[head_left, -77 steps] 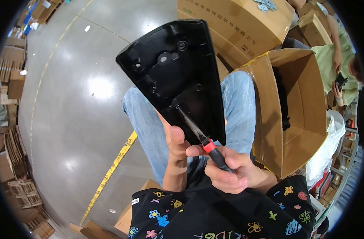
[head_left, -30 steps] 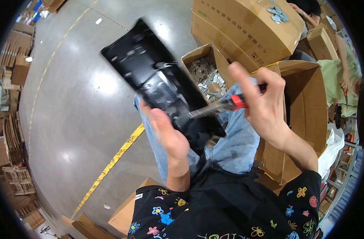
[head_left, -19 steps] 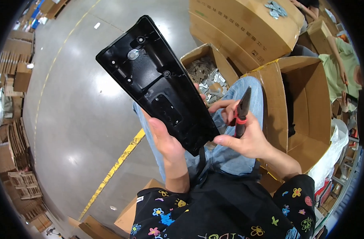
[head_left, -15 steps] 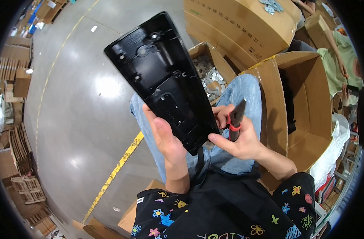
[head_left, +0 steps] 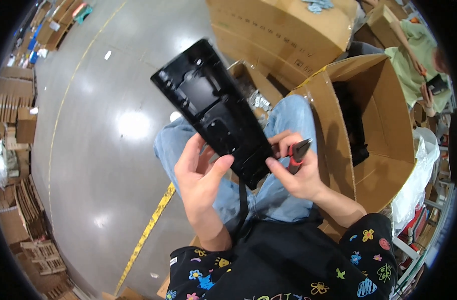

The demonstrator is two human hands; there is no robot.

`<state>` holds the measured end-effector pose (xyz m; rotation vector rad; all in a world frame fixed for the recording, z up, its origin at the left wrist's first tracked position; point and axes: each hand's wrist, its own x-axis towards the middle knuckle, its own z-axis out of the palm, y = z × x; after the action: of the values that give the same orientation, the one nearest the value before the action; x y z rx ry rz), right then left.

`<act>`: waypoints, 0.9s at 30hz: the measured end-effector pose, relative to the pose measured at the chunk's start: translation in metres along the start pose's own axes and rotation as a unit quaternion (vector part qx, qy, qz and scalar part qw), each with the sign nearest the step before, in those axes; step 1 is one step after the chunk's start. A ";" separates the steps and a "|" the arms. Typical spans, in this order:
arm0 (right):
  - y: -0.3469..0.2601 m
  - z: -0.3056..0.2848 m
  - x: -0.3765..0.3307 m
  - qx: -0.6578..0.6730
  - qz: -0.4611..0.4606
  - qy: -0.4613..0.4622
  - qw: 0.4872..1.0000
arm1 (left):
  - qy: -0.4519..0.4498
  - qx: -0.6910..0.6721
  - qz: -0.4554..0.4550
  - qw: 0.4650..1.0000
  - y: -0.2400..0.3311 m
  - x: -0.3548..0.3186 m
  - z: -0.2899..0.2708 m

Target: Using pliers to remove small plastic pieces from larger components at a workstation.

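A long black plastic panel [head_left: 223, 115] with a raised rim, moulded bosses and small holes tilts above my lap, its far end leaning left. My left hand [head_left: 194, 175] is at its left edge, fingers reaching under and the thumb by the lower edge. My right hand [head_left: 301, 175] pinches the lower right edge between thumb and fingers. The same hand also holds pliers [head_left: 298, 154] with red-and-black handles, their dark jaws pointing up and right. The fingers under the panel are partly hidden.
An open carton [head_left: 383, 125] with black parts stands at my right. Beyond my knees is a smaller box [head_left: 266, 82] of metal pieces, beside a large carton [head_left: 283, 37]. A co-worker in a green shirt [head_left: 416, 47] works at far right. Cardboard stacks [head_left: 31, 205] line the left.
The panel's far end has dropped and swung toward me and right. My left thumb has moved in toward the panel's edge. The pliers remain in my right hand.
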<state>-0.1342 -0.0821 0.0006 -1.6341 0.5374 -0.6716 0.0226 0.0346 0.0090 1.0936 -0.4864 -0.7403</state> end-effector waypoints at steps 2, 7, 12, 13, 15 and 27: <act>0.008 -0.009 -0.004 -0.016 -0.010 -0.006 1.000 | 0.022 -0.002 -0.014 1.000 -0.008 0.003 0.006; -0.014 -0.023 -0.005 0.016 0.178 -0.077 0.981 | -0.011 -0.053 -0.021 0.998 -0.011 0.013 0.023; -0.010 -0.031 -0.006 0.033 0.071 -0.014 0.997 | -0.076 -0.049 -0.077 0.993 -0.004 0.029 0.034; -0.011 -0.033 -0.004 0.031 0.040 0.000 0.999 | -0.083 -0.047 -0.083 0.992 -0.002 0.031 0.037; -0.018 -0.042 -0.001 -0.010 0.015 -0.009 1.000 | -0.113 -0.059 -0.080 0.989 0.001 0.034 0.046; -0.029 -0.067 -0.004 -0.074 -0.005 0.003 0.997 | -0.114 0.012 -0.075 0.991 0.002 0.046 0.069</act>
<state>-0.1837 -0.1222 0.0352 -1.7751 0.5959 -0.6557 0.0067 -0.0416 0.0376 1.0820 -0.6130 -1.0016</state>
